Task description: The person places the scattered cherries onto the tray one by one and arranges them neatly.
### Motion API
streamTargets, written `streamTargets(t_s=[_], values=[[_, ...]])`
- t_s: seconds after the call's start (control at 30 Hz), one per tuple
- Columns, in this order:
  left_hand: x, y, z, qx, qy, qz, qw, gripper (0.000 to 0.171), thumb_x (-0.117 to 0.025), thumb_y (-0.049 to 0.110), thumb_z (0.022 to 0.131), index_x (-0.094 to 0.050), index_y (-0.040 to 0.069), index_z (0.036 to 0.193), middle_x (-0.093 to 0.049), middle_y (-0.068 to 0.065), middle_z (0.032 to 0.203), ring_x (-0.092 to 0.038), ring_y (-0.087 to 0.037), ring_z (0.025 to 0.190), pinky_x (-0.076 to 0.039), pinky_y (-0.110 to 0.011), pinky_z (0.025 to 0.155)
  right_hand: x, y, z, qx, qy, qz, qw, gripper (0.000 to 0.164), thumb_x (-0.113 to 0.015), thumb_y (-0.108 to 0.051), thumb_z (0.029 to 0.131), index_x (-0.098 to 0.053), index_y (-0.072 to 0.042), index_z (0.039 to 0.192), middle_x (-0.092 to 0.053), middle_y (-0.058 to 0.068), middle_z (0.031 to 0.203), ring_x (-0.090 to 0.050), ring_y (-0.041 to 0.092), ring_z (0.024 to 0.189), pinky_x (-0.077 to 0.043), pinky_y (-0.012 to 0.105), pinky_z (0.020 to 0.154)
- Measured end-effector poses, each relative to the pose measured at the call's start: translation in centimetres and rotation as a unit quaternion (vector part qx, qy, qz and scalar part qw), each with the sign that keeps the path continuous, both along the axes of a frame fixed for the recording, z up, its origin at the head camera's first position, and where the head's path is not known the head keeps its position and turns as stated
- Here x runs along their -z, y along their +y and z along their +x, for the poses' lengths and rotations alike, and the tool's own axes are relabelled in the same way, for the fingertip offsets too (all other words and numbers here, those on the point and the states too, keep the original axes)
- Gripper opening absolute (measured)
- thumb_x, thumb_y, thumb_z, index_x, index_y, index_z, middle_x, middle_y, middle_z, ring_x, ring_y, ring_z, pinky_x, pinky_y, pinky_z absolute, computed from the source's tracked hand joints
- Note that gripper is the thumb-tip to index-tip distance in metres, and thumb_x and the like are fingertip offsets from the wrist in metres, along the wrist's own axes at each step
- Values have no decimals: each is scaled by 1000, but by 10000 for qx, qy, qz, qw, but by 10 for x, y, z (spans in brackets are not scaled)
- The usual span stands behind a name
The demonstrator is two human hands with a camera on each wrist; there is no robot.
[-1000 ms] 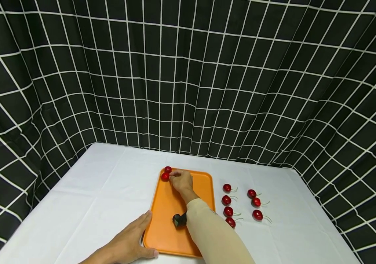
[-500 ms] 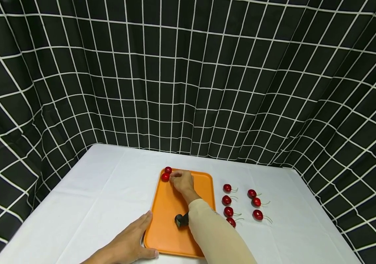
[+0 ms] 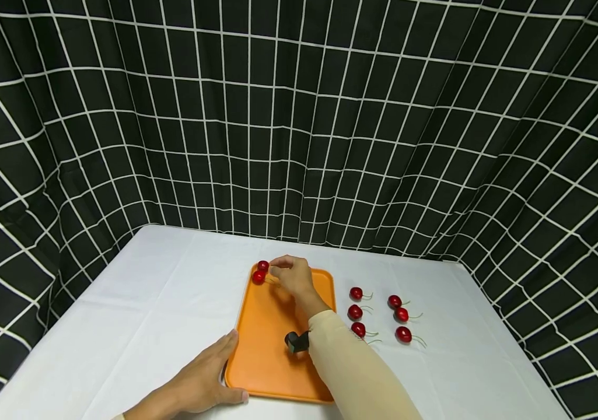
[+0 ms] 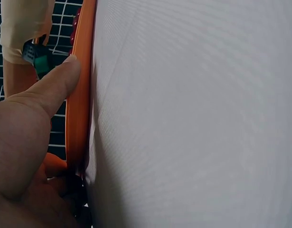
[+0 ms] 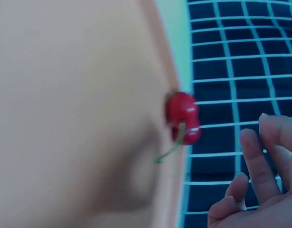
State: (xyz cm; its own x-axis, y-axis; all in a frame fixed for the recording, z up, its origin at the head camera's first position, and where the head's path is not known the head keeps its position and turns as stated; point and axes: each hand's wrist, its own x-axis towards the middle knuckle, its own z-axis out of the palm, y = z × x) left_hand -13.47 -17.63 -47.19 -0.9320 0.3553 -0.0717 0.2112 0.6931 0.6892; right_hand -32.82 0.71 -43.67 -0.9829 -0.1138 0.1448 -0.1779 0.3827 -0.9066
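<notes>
An orange tray point(image 3: 261, 350) lies on the white table. Two red cherries point(image 3: 259, 277) sit together in its far-left corner, the nearer one with its stem pointing right. Just right of them and above the tray is my right hand point(image 3: 294, 275), loosely bent and holding nothing. In the right wrist view its fingers point(image 5: 259, 164) are apart from the cherries point(image 5: 182, 109). My left hand point(image 3: 201, 373) touches the tray's near-left corner, fingers along the left side and thumb at the front edge. The left wrist view shows a fingertip on the orange rim point(image 4: 78, 111).
Several stemmed cherries point(image 3: 355, 312) lie on the tablecloth right of the tray, with another group point(image 3: 404, 334) farther right. My right sleeve partly covers the nearest one. A black wrist camera point(image 3: 296, 342) hangs over the tray. Black curtains with white grid lines point(image 3: 299, 146) surround the table.
My right hand has let go of the nearer cherry's stem and lifted slightly away to the right. The left hand stays at the tray corner. The head view has shifted a little.
</notes>
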Motion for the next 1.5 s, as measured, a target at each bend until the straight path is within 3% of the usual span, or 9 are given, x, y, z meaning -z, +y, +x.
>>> streamTargets(t_s=[0.37,0.47,0.6,0.7,0.8,1.03,1.33,1.5], values=[[3,-2,-1,82,-2,29,10000,115,-71,64,73,-21,-7,149,-12,-22,157,-16,-45,140,-17,-68,105,-42,14,24,-761,293,-856,9930,10,-74,-8,85,-76,-8,94,-71,1,92,-51,18,76,-40,24,60],[3,-1,-1,119,22,67,9999,115,-71,64,73,-21,-7,149,-12,-23,157,-16,-46,140,-17,-68,105,-54,23,35,-954,501,-1084,9883,13,-73,-9,86,-75,-3,98,-71,5,96,-53,19,82,-42,24,70],[2,-1,-1,134,14,56,9999,116,-70,64,73,-20,-7,149,-11,-23,157,-15,-46,140,-17,-68,105,-70,36,49,-1071,971,-1007,9844,14,-73,-10,87,-75,-3,99,-71,5,97,-52,23,84,-42,25,69],[2,-1,-2,112,-15,31,9999,116,-70,65,73,-20,-7,149,-12,-22,157,-15,-46,140,-16,-68,105,-82,46,59,-1111,1247,-919,9817,11,-74,-11,87,-76,-7,97,-70,2,96,-51,25,79,-39,26,58],[2,-1,-2,94,-55,53,9999,115,-71,64,73,-21,-7,149,-12,-23,157,-15,-46,140,-16,-69,105,-93,55,67,-1134,1465,-902,9785,10,-74,-11,87,-77,-10,96,-70,0,95,-50,24,78,-39,24,58],[1,-1,-2,106,-45,68,9999,116,-72,63,72,-21,-7,149,-11,-22,157,-14,-46,140,-16,-68,105,-131,74,104,-1045,1521,-932,9784,13,-70,0,88,-72,4,100,-67,15,100,-44,33,74,-33,22,51],[1,-1,-1,84,-61,11,9999,115,-73,62,72,-21,-7,149,-12,-22,157,-15,-45,140,-16,-68,105,-118,111,100,-808,1675,-1220,9750,13,-74,-8,87,-75,-6,100,-53,12,81,-35,17,53,-24,22,38],[2,0,-1,101,-40,31,9999,115,-73,62,72,-22,-8,149,-12,-23,157,-15,-46,140,-16,-68,105,-115,127,106,-703,1910,-1120,9726,14,-72,-7,88,-74,-3,101,-56,12,83,-41,21,65,-30,24,44]])
